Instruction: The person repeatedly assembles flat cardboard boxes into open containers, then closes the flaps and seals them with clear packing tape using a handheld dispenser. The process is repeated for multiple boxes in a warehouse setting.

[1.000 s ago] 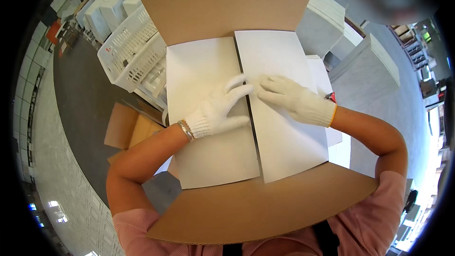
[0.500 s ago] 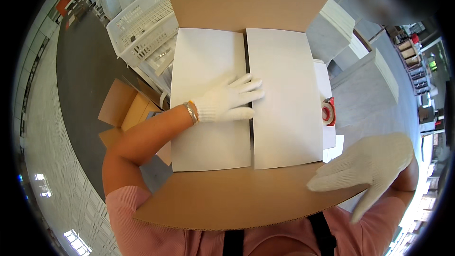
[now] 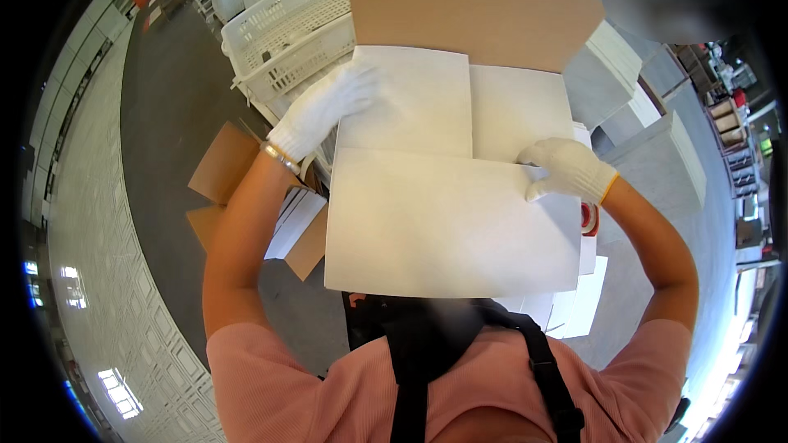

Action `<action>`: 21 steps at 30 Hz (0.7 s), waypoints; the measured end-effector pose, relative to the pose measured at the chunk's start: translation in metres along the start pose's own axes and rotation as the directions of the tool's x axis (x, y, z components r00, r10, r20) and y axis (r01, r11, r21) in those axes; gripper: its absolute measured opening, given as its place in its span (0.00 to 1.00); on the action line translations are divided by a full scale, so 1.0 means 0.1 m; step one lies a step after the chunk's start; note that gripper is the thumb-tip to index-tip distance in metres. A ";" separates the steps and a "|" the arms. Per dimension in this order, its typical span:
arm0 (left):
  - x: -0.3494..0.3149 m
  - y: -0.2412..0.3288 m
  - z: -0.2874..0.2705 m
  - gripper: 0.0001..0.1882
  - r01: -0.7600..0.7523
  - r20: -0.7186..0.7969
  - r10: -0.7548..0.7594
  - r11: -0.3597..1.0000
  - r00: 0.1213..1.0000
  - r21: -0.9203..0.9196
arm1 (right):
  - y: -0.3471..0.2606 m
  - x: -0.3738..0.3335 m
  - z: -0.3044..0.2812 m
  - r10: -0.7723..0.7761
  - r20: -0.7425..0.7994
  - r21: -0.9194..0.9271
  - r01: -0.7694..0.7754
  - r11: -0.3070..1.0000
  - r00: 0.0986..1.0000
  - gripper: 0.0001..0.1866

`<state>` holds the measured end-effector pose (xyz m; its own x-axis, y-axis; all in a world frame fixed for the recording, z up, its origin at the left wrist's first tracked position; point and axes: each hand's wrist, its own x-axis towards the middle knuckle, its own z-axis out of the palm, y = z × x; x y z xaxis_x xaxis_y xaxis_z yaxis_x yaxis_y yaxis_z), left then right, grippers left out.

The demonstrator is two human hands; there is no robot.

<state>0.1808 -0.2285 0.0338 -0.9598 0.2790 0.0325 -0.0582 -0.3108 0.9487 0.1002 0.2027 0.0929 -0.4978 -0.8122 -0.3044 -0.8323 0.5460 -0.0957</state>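
Observation:
A large carton [image 3: 402, 102] with white outer faces stands in front of me. Its two side flaps lie folded in, and the near flap [image 3: 451, 226] is down over them, white face up. The far flap [image 3: 476, 4] stands raised, showing its brown inside. Both my hands wear white knit gloves. My left hand [image 3: 328, 107] is at the left side flap near its outer edge, fingers stretched out and slightly blurred. At the right end of the near flap's far edge, my right hand [image 3: 570, 168] has its bent fingers and thumb closed on the flap.
A red tape dispenser [image 3: 588, 220] sits just right of the carton, partly hidden. White plastic crates [image 3: 287, 33] stand at the far left. An open brown box [image 3: 226, 164] lies lower left. Pale stacked slabs [image 3: 661, 160] stand to the right.
The near flap has swung up from its hanging position and over the side flaps. My left hand has moved from the middle seam to the left edge; my right hand has moved up onto the flap.

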 end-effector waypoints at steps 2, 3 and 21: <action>-0.37 0.11 0.31 0.43 -0.084 -0.102 0.236 0.667 0.966 0.740 | -0.08 0.05 -0.02 0.094 0.046 -0.035 -0.092 0.995 0.995 0.34; -0.54 -0.03 0.31 0.47 -0.042 -0.067 0.277 0.368 0.959 0.929 | -0.20 0.09 -0.07 0.123 0.070 -0.061 -0.119 0.991 0.990 0.34; -0.87 -0.40 0.69 0.63 0.153 -0.192 0.543 0.116 0.818 0.981 | -0.10 0.52 -1.21 -0.015 -0.253 0.262 0.083 0.961 0.967 0.30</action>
<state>0.2859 -0.1776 0.0149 -0.8691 -0.1148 0.4811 0.1159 0.8984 0.4237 0.0537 0.1301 0.1927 -0.5311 -0.8456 -0.0537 -0.7775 0.5115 -0.3659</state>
